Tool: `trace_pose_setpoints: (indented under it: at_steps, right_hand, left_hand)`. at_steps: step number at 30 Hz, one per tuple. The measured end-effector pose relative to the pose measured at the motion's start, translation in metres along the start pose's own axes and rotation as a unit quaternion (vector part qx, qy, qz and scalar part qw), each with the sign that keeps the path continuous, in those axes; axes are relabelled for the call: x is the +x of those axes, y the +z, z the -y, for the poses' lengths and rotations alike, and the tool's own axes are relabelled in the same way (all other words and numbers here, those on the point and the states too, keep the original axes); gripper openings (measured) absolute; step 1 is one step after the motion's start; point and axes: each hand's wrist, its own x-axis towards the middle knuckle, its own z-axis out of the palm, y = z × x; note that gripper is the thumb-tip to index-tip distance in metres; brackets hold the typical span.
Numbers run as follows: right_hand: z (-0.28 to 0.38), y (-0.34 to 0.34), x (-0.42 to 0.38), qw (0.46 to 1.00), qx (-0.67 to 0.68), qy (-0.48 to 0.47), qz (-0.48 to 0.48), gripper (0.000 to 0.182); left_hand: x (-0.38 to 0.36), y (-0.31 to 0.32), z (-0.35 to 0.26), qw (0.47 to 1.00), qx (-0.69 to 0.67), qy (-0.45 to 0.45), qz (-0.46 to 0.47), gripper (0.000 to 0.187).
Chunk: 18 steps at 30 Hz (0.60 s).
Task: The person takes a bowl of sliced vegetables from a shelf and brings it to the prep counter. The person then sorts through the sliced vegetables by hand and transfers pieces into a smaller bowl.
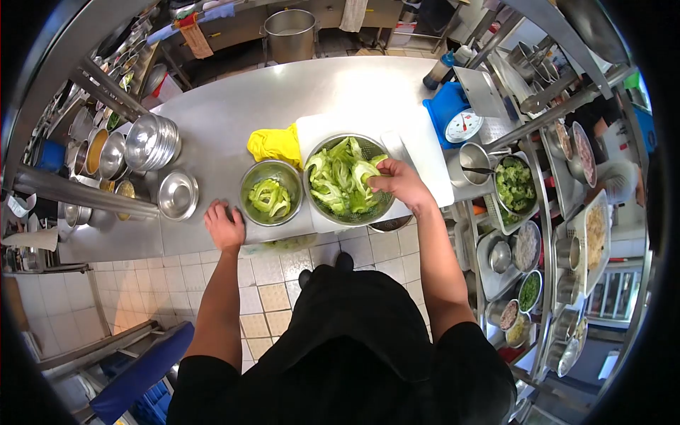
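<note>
A perforated metal colander [387, 150] on a white cutting board holds a heap of light green, curved slices [340, 173] that look like bitter melon. My right hand [401, 185] reaches over its right rim, thumb and fingers closed on a slice at the edge of the heap. Just left of the colander stands a smaller steel bowl [248, 202] with a few of the same slices [270, 198] in it. My left hand [225, 225] lies on the counter's front edge, left of that bowl, fingers apart and holding nothing.
A yellow cloth [275, 145] lies behind the small bowl. On the cutting board [425, 163] a cleaver [394, 147] rests behind the colander. A blue scale [443, 113] stands at the right. Stacked steel bowls [150, 142] sit at the left; shelves of food containers line the right.
</note>
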Motion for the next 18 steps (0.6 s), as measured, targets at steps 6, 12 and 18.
trace_pose_setpoints:
  at_steps: [6,12,18]
  right_hand:
    - [0.014,0.005,-0.005,1.000,-0.011,-0.010,-0.027,0.032]
    - [-0.044,0.006,0.015,0.944,-0.248,-0.113,-0.188,0.031]
    - [-0.043,0.008,0.013,0.979,-0.122,-0.075,-0.148,0.032]
  left_hand:
    - [0.000,0.000,0.000,1.000,0.008,-0.006,0.009,0.032]
    - [0.002,-0.004,-0.003,1.000,0.017,-0.015,0.018,0.032]
    - [0.001,-0.002,-0.004,1.000,0.013,-0.004,0.011,0.031]
